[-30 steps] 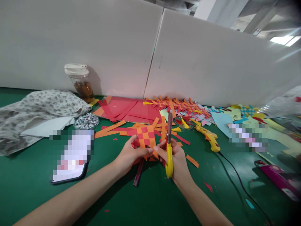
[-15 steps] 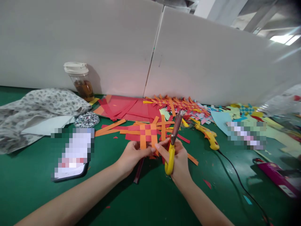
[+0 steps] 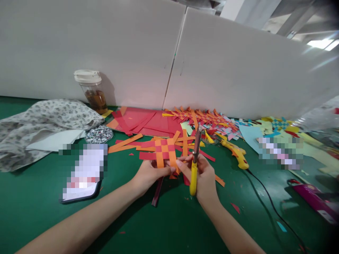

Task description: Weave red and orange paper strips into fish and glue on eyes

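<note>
A small woven piece of red and orange paper strips [image 3: 164,148] is held up between both hands, its loose strip ends sticking out left and downward. My left hand [image 3: 150,174] pinches its lower edge, thumb pointing right. My right hand [image 3: 203,176] has its thumb and fingers at the piece's lower right corner. Hooked in that same hand is a pair of scissors with yellow handles [image 3: 194,180], blades pointing up and away from the paper. Behind the piece lie loose orange and red strips [image 3: 127,141]. The fingertips behind the paper are partly hidden.
Red paper sheets [image 3: 148,120] and a pile of woven red-orange pieces [image 3: 209,118] lie by the partition. A yellow glue gun [image 3: 238,155] with a black cord rests at right. At left are a phone [image 3: 84,176], a lidded cup [image 3: 92,93] and a patterned cloth [image 3: 58,114].
The woven piece has tilted and shifted slightly left. The scissors have turned a little more edge-on in my right hand. Both hands keep their hold.
</note>
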A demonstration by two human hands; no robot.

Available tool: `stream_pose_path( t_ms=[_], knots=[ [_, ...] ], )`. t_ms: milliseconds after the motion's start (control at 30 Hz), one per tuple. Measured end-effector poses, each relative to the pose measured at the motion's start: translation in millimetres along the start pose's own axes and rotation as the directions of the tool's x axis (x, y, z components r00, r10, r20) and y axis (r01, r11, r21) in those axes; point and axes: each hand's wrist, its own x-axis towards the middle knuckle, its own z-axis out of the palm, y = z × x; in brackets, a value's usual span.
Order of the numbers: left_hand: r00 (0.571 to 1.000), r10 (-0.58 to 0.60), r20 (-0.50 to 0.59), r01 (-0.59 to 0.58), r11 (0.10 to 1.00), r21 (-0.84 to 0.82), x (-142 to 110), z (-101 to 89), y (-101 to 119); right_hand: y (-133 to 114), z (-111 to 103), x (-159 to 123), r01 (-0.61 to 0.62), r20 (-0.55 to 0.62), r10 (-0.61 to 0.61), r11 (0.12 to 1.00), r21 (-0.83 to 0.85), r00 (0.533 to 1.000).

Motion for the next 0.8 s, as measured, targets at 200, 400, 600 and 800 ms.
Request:
stream_pose_path(
  t_ms=[200, 400, 600, 800],
  knots=[
    [0.977, 0.039, -0.209, -0.084, 0.973, -0.213, 12, -7.7, 4, -7, -23, 12, 0.134, 0.089, -0.1, 0.775, -0.618, 0.991],
    [0.96, -0.023, -0.278, -0.084, 0.927, -0.366, 16, -11.7, 9, -5, -27, 13, 0.288, 0.294, -0.041, 0.372, -0.882, 0.955],
    [0.959, -0.023, -0.281, -0.094, 0.913, -0.397, 18, -16.5, 4, -1, -20, 8, 0.363, 0.36, -0.075, 0.339, -0.868, 0.93],
    [0.961, -0.036, -0.274, -0.077, 0.918, -0.389, 16, -15.1, 6, 0, -18, 8, 0.355, 0.361, -0.053, 0.356, -0.864, 0.931]
  ],
)
